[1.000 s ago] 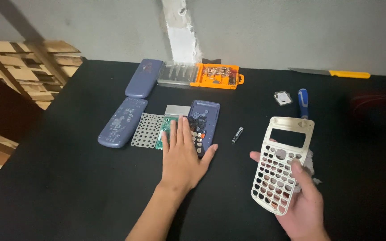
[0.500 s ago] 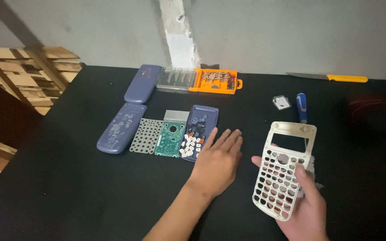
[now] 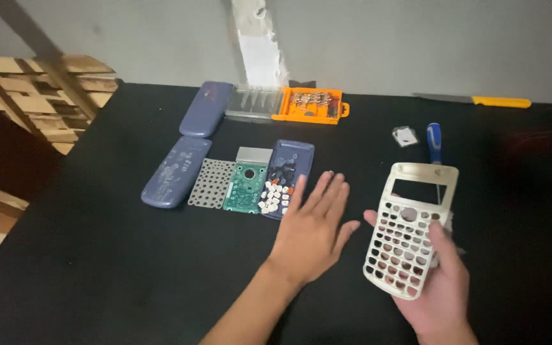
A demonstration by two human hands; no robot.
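On the black table, left to right, lie 2 blue case shells, a perforated key sheet, a green circuit board and a blue tray of loose keys. My left hand hovers flat, fingers apart, gripping nothing, just right of that tray. My right hand clasps the cream calculator faceplate from behind, tilted upright. I judge this a disassembly stage; the next move calls for a steadying second hold on the faceplate.
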